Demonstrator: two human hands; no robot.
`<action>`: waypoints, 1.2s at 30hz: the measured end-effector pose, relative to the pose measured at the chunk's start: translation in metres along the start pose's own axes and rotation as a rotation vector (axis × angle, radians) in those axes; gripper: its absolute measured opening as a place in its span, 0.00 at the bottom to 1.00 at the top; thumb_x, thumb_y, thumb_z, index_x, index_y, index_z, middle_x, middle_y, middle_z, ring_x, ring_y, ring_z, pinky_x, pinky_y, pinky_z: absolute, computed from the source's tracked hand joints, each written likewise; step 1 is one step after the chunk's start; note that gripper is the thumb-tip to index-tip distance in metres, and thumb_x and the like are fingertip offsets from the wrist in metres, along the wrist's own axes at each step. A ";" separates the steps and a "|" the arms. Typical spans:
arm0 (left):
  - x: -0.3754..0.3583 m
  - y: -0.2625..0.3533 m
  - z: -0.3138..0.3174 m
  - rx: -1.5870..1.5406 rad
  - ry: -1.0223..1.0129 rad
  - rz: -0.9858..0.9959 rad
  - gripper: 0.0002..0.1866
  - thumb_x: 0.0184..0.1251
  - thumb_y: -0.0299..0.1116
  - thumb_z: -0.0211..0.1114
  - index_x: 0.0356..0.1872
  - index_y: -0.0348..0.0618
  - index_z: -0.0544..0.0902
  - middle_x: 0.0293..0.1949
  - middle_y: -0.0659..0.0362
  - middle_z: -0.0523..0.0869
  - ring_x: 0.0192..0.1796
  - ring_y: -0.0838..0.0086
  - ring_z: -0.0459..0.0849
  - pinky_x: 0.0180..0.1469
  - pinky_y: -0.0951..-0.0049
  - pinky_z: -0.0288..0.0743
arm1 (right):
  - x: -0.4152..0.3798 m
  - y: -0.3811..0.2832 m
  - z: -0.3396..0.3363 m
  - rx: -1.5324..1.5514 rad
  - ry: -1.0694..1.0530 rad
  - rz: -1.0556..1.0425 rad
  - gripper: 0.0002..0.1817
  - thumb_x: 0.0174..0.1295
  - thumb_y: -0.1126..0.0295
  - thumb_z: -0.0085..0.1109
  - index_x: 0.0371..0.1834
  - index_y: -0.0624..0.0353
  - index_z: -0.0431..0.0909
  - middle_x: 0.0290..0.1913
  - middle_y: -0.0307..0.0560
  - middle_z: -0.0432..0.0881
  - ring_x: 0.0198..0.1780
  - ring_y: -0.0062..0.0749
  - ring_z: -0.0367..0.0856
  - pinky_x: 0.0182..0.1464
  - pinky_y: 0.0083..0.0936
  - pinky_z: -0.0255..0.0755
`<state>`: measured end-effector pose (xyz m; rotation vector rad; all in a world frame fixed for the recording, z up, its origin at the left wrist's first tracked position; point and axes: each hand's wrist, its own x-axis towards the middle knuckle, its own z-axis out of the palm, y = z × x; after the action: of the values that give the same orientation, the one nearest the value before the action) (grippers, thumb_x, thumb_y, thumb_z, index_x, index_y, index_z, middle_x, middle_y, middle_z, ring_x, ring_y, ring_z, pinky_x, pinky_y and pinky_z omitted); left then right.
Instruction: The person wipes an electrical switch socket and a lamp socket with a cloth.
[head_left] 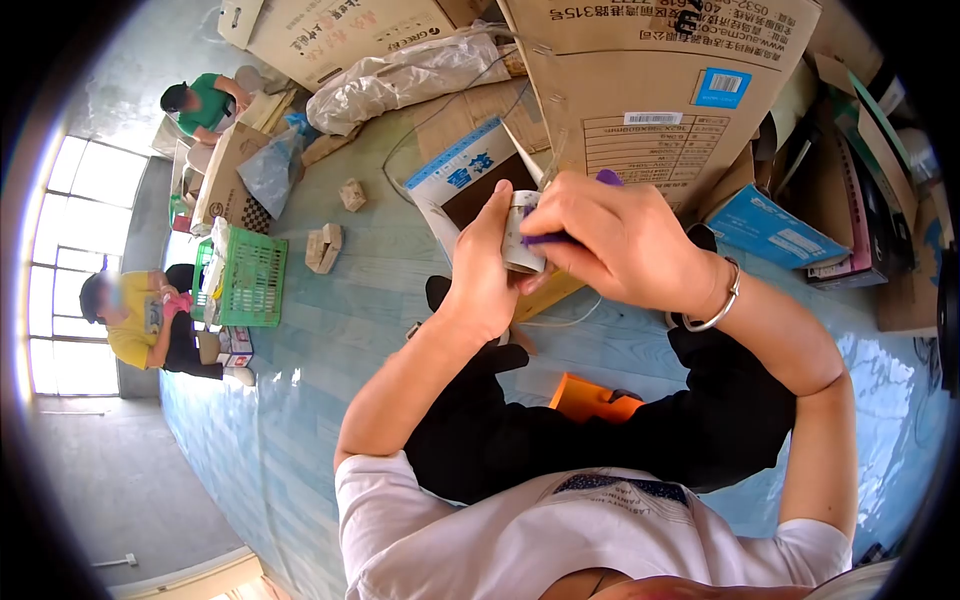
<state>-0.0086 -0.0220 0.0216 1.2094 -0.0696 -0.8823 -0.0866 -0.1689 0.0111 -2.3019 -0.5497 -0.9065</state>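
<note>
My left hand [484,262] is closed around a short, pale cardboard tube [513,238] with small specks on it. Against the tube's right side, my right hand [615,235] is closed on a purple-handled tool [548,239]. Most of that tool is hidden by the fingers, so its exact kind does not show. Just beyond my hands stands an open white and blue box [452,163]. Lower down, between my legs, lies an orange object [578,398].
Large cardboard boxes [650,85] rise ahead; a blue box [775,228] stands to the right. Two people sit at the left, one in green [208,100], one in yellow [135,318], near a green crate [252,278]. Small cardboard pieces [323,248] lie on the floor.
</note>
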 end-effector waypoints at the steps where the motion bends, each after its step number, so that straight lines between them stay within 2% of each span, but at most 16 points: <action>1: -0.003 0.003 0.006 0.035 0.106 -0.035 0.21 0.80 0.48 0.40 0.33 0.44 0.72 0.22 0.60 0.74 0.18 0.74 0.69 0.17 0.75 0.57 | 0.002 -0.010 -0.003 0.014 -0.034 -0.005 0.11 0.54 0.76 0.66 0.40 0.56 0.77 0.35 0.43 0.80 0.30 0.40 0.81 0.28 0.28 0.74; 2: 0.000 0.001 -0.001 0.036 0.107 -0.036 0.21 0.80 0.48 0.40 0.33 0.44 0.72 0.22 0.60 0.74 0.18 0.74 0.69 0.17 0.75 0.57 | 0.003 -0.008 0.000 0.015 -0.034 -0.005 0.11 0.54 0.76 0.66 0.40 0.56 0.77 0.35 0.43 0.80 0.30 0.40 0.81 0.28 0.28 0.74; 4: 0.008 -0.002 -0.017 -0.049 -0.197 0.049 0.17 0.78 0.45 0.46 0.37 0.43 0.74 0.25 0.59 0.76 0.20 0.75 0.69 0.20 0.75 0.56 | 0.005 0.002 0.005 -0.041 0.020 0.039 0.12 0.53 0.75 0.67 0.40 0.55 0.77 0.35 0.43 0.80 0.30 0.39 0.81 0.28 0.28 0.75; 5: 0.009 -0.002 -0.016 -0.005 -0.216 0.046 0.16 0.78 0.45 0.46 0.38 0.44 0.75 0.25 0.59 0.76 0.21 0.75 0.69 0.20 0.75 0.56 | 0.005 0.007 0.005 -0.033 0.042 0.067 0.12 0.53 0.75 0.67 0.40 0.55 0.77 0.35 0.43 0.80 0.30 0.38 0.81 0.28 0.28 0.75; 6: 0.008 -0.004 -0.012 -0.006 -0.215 0.047 0.16 0.78 0.45 0.46 0.38 0.44 0.75 0.25 0.59 0.76 0.21 0.75 0.69 0.20 0.75 0.56 | 0.003 0.006 0.004 -0.033 0.041 0.065 0.12 0.53 0.75 0.67 0.40 0.55 0.77 0.35 0.43 0.80 0.30 0.38 0.81 0.28 0.28 0.75; 8: 0.002 -0.001 0.006 0.013 0.091 -0.030 0.21 0.80 0.48 0.40 0.33 0.44 0.72 0.22 0.59 0.74 0.18 0.75 0.69 0.17 0.75 0.56 | 0.000 -0.002 0.000 -0.003 -0.024 0.023 0.11 0.55 0.75 0.65 0.40 0.56 0.76 0.35 0.43 0.80 0.30 0.39 0.81 0.28 0.28 0.75; 10: 0.008 -0.004 -0.003 -0.010 0.092 -0.055 0.21 0.80 0.47 0.40 0.33 0.44 0.72 0.22 0.58 0.74 0.17 0.74 0.68 0.17 0.75 0.56 | 0.002 -0.002 0.002 -0.006 -0.019 -0.012 0.11 0.55 0.75 0.65 0.40 0.56 0.76 0.34 0.43 0.80 0.30 0.39 0.81 0.28 0.28 0.74; 12: 0.016 -0.010 -0.022 -0.006 -0.220 0.020 0.19 0.79 0.47 0.43 0.36 0.43 0.73 0.25 0.59 0.75 0.20 0.76 0.70 0.18 0.75 0.56 | 0.001 0.013 0.007 -0.070 0.039 -0.003 0.11 0.56 0.69 0.64 0.39 0.54 0.74 0.35 0.40 0.77 0.29 0.38 0.80 0.25 0.29 0.73; 14: 0.010 -0.008 -0.010 0.012 -0.220 0.008 0.19 0.79 0.47 0.43 0.36 0.44 0.73 0.25 0.60 0.75 0.20 0.75 0.70 0.17 0.75 0.55 | 0.000 0.013 0.003 -0.080 0.016 0.055 0.11 0.55 0.69 0.65 0.40 0.54 0.74 0.35 0.40 0.76 0.29 0.38 0.80 0.25 0.30 0.73; 17: 0.006 -0.003 0.004 -0.004 0.047 -0.064 0.21 0.80 0.47 0.39 0.34 0.43 0.72 0.24 0.58 0.74 0.17 0.72 0.68 0.17 0.74 0.56 | -0.002 0.003 0.003 0.071 0.005 0.002 0.11 0.58 0.69 0.64 0.41 0.53 0.73 0.34 0.41 0.77 0.29 0.41 0.80 0.25 0.30 0.73; 18: 0.009 -0.004 -0.002 -0.003 0.045 -0.067 0.21 0.80 0.47 0.39 0.34 0.43 0.72 0.24 0.58 0.74 0.17 0.72 0.68 0.17 0.74 0.56 | -0.002 0.003 0.004 0.070 0.006 0.005 0.11 0.58 0.69 0.64 0.41 0.53 0.73 0.34 0.41 0.77 0.29 0.41 0.80 0.25 0.30 0.73; 20: 0.013 -0.003 -0.011 -0.036 -0.199 -0.017 0.20 0.80 0.46 0.40 0.35 0.43 0.72 0.24 0.58 0.75 0.17 0.72 0.68 0.17 0.74 0.56 | -0.002 0.008 0.004 0.096 -0.012 0.162 0.09 0.57 0.77 0.64 0.39 0.58 0.76 0.37 0.44 0.79 0.33 0.40 0.81 0.33 0.28 0.75; 21: 0.013 -0.005 -0.011 -0.020 -0.194 -0.012 0.19 0.80 0.46 0.40 0.35 0.43 0.72 0.23 0.57 0.74 0.16 0.72 0.67 0.17 0.74 0.56 | -0.002 0.009 0.001 0.109 -0.026 0.222 0.09 0.57 0.77 0.64 0.40 0.58 0.77 0.37 0.44 0.79 0.36 0.39 0.81 0.37 0.27 0.75; 27: 0.010 -0.002 -0.009 -0.083 -0.178 -0.047 0.20 0.80 0.46 0.40 0.34 0.43 0.72 0.22 0.58 0.73 0.16 0.72 0.67 0.17 0.74 0.57 | 0.000 0.009 -0.004 0.299 -0.032 0.159 0.13 0.56 0.77 0.65 0.44 0.57 0.78 0.38 0.44 0.79 0.40 0.37 0.80 0.43 0.26 0.74; 30: 0.009 -0.001 -0.007 -0.098 -0.101 -0.062 0.19 0.79 0.46 0.41 0.34 0.43 0.72 0.22 0.59 0.73 0.16 0.73 0.67 0.17 0.74 0.56 | 0.000 0.007 -0.001 0.261 -0.034 0.137 0.13 0.54 0.70 0.66 0.42 0.55 0.77 0.39 0.45 0.79 0.39 0.44 0.81 0.39 0.32 0.78; 36: 0.008 0.002 -0.008 -0.056 -0.098 -0.011 0.19 0.79 0.46 0.41 0.35 0.43 0.72 0.21 0.59 0.72 0.17 0.74 0.68 0.17 0.75 0.56 | 0.002 0.006 0.001 0.212 0.001 0.147 0.14 0.54 0.69 0.67 0.43 0.54 0.77 0.39 0.44 0.80 0.39 0.43 0.81 0.39 0.32 0.78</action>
<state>0.0019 -0.0207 0.0164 1.1153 -0.1169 -0.9468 -0.0811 -0.1725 0.0093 -2.1188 -0.4468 -0.7422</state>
